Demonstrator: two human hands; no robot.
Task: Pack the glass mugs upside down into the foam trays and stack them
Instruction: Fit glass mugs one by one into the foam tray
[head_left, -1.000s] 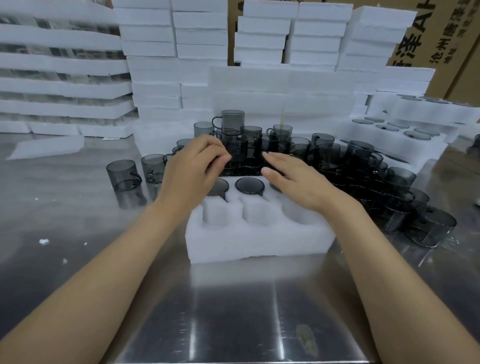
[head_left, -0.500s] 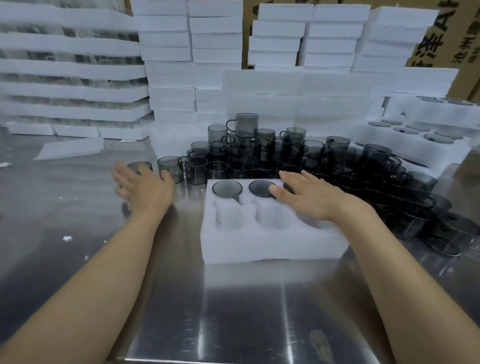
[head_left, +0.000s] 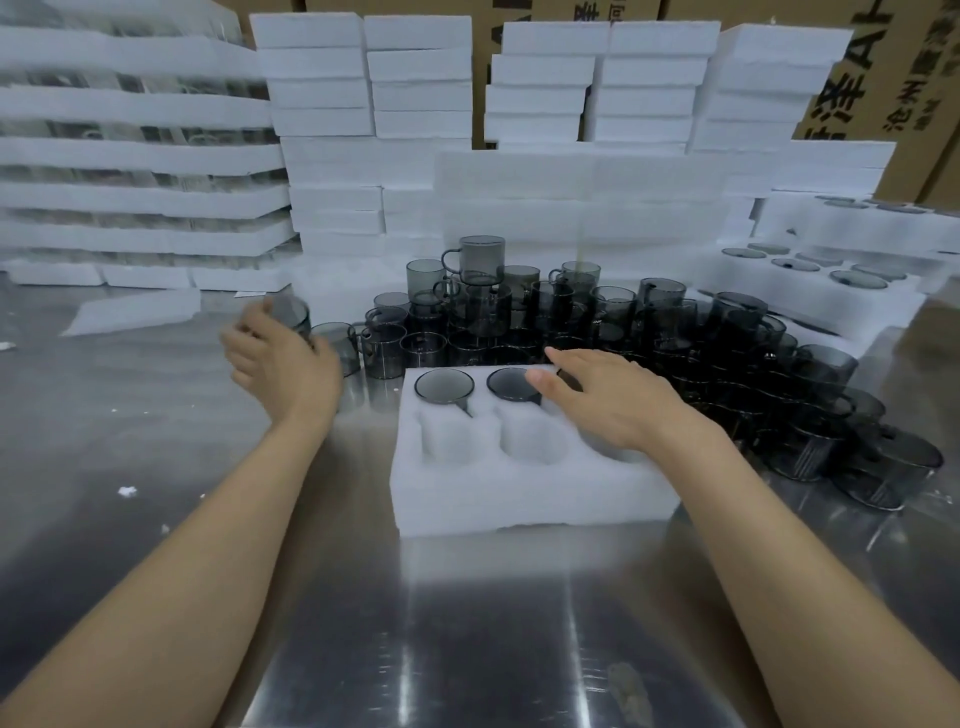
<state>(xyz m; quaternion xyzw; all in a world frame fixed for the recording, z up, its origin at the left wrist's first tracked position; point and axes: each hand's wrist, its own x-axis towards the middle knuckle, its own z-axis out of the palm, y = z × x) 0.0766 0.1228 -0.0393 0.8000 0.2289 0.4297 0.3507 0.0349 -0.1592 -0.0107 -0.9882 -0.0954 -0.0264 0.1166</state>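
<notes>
A white foam tray (head_left: 519, 493) with round pockets lies on the steel table in front of me. Two smoky grey glass mugs (head_left: 444, 387) sit upside down in its far pockets; the near pockets hold nothing. My left hand (head_left: 280, 358) grips a blurred grey mug (head_left: 291, 312), lifted off the table to the left of the tray. My right hand (head_left: 608, 395) rests flat on the tray's right half, fingers straight, fingertips beside the second packed mug (head_left: 506, 384). A dense pile of loose mugs (head_left: 597, 322) stands behind and to the right of the tray.
Tall stacks of foam trays (head_left: 322, 130) fill the back and left. A packed tray (head_left: 810, 270) with mug bottoms showing lies at the right rear. Cardboard boxes (head_left: 883, 78) stand behind. Bare steel table (head_left: 467, 623) lies in the foreground, with foam crumbs at left.
My left hand left the tray, reached to the leftmost loose mug and now holds it raised. My right hand stayed on the tray.
</notes>
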